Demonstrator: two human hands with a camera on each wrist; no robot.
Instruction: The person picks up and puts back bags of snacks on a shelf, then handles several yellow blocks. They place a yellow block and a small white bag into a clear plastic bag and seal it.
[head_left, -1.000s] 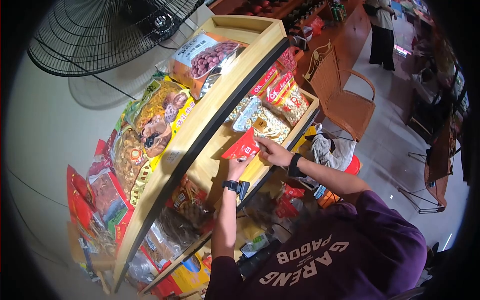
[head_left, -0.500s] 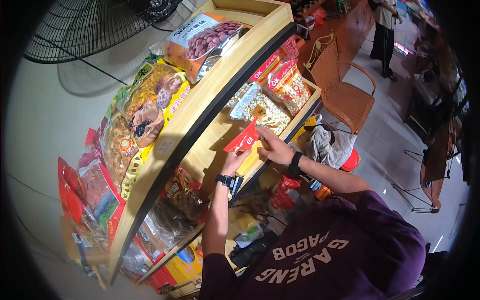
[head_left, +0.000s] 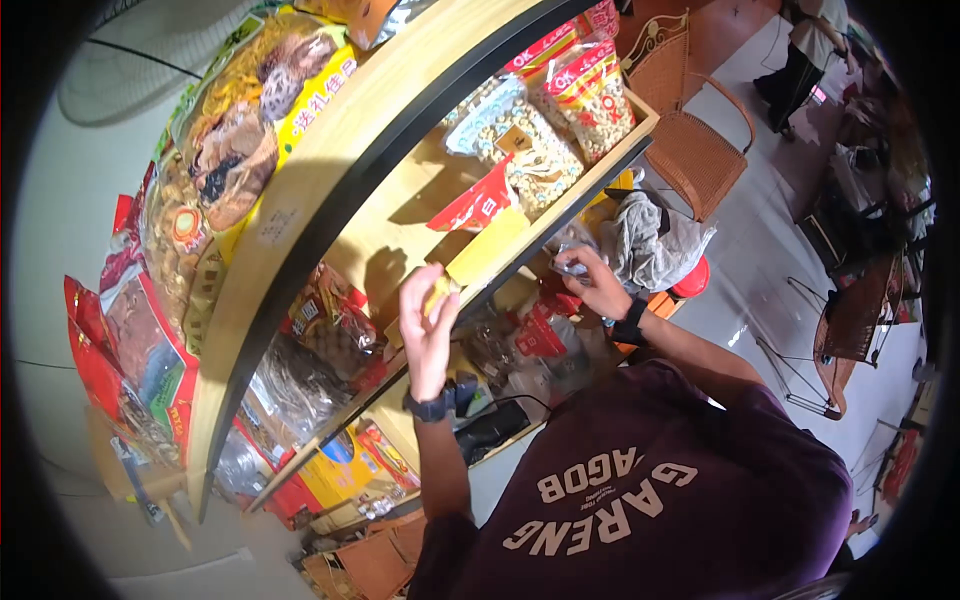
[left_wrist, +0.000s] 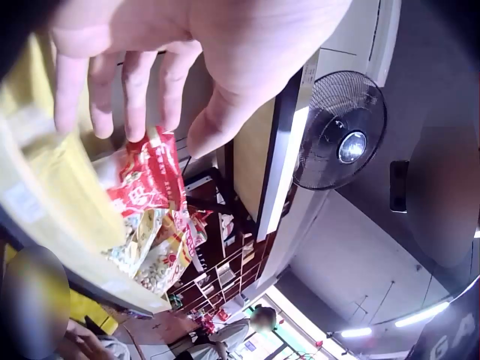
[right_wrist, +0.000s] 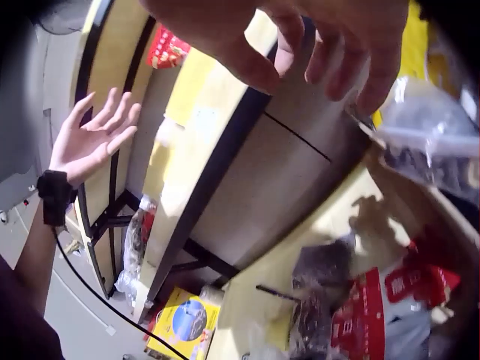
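A red packet (head_left: 483, 200) with white lettering stands propped in the wooden shelf tray beside the bags of pale nuts or seeds, away from both hands. My left hand (head_left: 428, 325) is held over the shelf's front edge, fingers spread and loosely bent, nothing in its grasp. In the left wrist view the red packet (left_wrist: 154, 176) appears beyond its fingertips. My right hand (head_left: 603, 285) reaches low in front of the shelf, fingers loosely bent. Its outer fingertips are right at the edge of a clear zip bag (right_wrist: 431, 139) with dark contents.
Bags of pale pieces (head_left: 520, 145) stand at the tray's far end. A curved upper shelf (head_left: 290, 215) with large food bags overhangs on the left. Below lie more packets (right_wrist: 360, 315). A wicker chair (head_left: 690, 150) and a grey cloth (head_left: 650, 240) are at the right.
Both hands have let go of the red packet, which now stays in the tray. The left hand has drawn back toward me; the right has moved down and right toward the clear bag. The view has shifted.
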